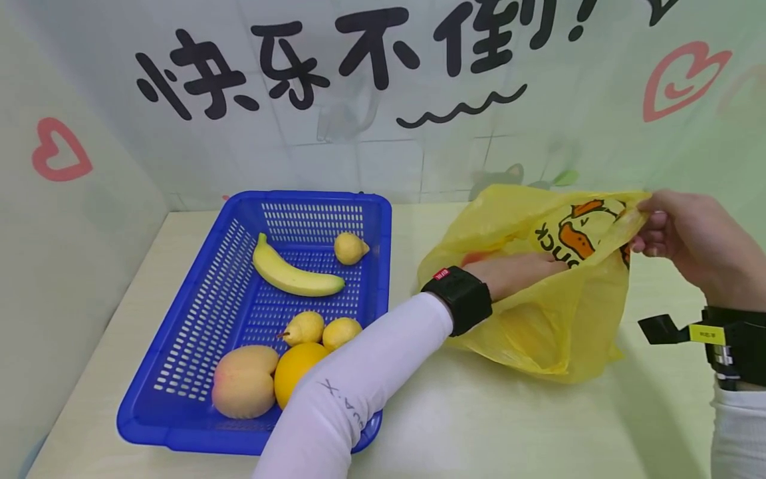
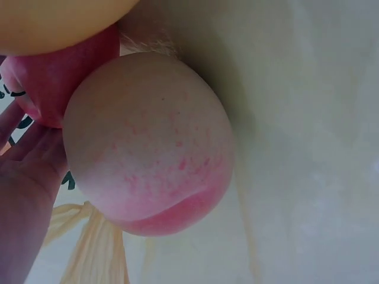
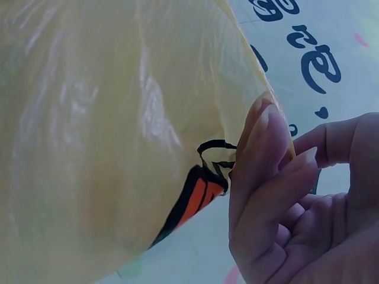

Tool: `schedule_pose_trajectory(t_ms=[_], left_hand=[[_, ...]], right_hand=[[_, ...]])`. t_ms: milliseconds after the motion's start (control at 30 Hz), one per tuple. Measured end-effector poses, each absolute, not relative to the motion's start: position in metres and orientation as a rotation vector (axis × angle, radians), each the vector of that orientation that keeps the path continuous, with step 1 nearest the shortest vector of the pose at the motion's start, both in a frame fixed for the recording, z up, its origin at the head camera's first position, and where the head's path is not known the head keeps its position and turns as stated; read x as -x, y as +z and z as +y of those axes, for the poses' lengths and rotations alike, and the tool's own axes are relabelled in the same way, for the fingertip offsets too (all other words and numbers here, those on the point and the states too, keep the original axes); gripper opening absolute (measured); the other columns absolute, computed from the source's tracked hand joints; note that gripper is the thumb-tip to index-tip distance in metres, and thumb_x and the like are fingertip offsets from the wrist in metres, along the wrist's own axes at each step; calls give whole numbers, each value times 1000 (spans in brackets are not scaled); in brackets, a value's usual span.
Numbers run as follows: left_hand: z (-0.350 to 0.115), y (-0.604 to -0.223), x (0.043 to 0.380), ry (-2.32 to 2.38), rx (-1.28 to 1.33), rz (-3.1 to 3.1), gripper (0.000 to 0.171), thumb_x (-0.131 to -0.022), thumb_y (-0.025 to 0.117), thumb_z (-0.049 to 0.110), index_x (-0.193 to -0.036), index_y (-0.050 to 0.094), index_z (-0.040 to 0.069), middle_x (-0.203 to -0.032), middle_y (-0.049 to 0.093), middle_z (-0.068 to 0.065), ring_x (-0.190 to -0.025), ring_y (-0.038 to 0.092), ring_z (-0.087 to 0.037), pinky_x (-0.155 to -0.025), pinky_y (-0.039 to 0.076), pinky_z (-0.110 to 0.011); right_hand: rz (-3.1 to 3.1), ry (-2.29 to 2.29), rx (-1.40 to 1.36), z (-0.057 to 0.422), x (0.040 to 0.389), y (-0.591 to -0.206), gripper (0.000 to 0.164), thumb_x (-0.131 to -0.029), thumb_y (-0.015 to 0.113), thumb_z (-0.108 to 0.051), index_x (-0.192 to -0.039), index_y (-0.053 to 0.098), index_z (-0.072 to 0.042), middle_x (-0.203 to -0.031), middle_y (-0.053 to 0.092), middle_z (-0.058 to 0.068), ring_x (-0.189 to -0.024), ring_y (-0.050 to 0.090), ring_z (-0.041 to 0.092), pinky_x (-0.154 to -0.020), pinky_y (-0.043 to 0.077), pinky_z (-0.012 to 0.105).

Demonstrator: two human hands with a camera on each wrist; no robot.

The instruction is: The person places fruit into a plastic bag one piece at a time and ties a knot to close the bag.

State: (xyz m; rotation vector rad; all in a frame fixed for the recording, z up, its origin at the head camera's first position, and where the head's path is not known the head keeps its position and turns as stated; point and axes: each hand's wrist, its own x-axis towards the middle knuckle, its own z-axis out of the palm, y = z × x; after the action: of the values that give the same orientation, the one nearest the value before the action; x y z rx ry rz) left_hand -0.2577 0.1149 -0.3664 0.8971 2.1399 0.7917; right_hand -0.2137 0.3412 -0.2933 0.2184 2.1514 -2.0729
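Note:
A yellow plastic bag (image 1: 538, 332) with a cartoon duck print lies on the table, its mouth held apart. My right hand (image 1: 688, 233) pinches the bag's rim between thumb and fingers, plain in the right wrist view. My left hand (image 1: 514, 273) reaches inside, its fingers hidden from the head view. In the left wrist view, fingers (image 2: 41, 145) lie against a dark pink fruit (image 2: 83, 77); whether they grip it cannot be seen. Beside it is a pink-blushed peach (image 2: 148, 142), and part of a pale orange round fruit (image 2: 59, 21) shows above.
A blue plastic basket (image 1: 383, 266) stands to the left. In it lie a banana (image 1: 296, 276), a pear (image 1: 350, 248) and two more pears (image 1: 304, 328), a peach (image 1: 245, 382) and an orange (image 1: 299, 369). My left forearm crosses its near right corner. A printed wall sheet (image 1: 383, 159) hangs behind.

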Motion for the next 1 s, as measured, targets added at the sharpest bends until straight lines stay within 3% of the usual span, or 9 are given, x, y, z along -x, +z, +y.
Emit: schedule_pose_trajectory(t_ms=[167,300,467,633,800,1000], left_hand=[[112,-361,257,783,-910,2118,42,-100,33,56,-133,53,38,-129,55,20,-117,47,4,-104,34,-16],[113,-357,258,767,-978,2110,32,-101,37,50,-110,63,34,-109,61,16,-101,54,1,-90,39,-17],[113,-353,257,682,-1055,2141,29,-101,41,43,-94,66,29,-98,63,12,-90,56,-2,-80,41,-17],[110,-349,257,770,-1034,2075,24,-102,42,41,-102,62,26,-100,61,11,-93,55,0,-83,40,-16],[110,-347,259,621,-1256,2165,17,-103,50,36,-105,64,27,-104,61,12,-97,53,-2,-86,39,-12],[111,-339,262,441,-1368,2248,19,-100,56,20,-117,66,19,-115,63,7,-105,53,-6,-94,40,-12]], right_hand=[[2110,-2069,-240,344,214,-295,34,-104,40,-15,-84,68,-12,-64,68,1,-53,59,15,-51,46,23],[2102,-2065,-236,345,214,-296,34,-103,40,-14,-85,67,-13,-65,70,1,-52,59,14,-52,47,23],[2116,-2049,-252,346,216,-297,33,-104,40,-16,-85,67,-14,-66,70,1,-53,59,14,-52,47,23],[2131,-2037,-257,348,217,-299,32,-104,41,-17,-86,68,-14,-67,70,1,-53,60,14,-53,48,23],[2161,-2023,-278,350,217,-300,32,-104,42,-19,-86,68,-16,-67,70,0,-54,59,14,-54,49,23],[2194,-2005,-272,351,217,-300,30,-104,43,-21,-88,68,-18,-68,70,-1,-54,60,14,-55,51,23]])
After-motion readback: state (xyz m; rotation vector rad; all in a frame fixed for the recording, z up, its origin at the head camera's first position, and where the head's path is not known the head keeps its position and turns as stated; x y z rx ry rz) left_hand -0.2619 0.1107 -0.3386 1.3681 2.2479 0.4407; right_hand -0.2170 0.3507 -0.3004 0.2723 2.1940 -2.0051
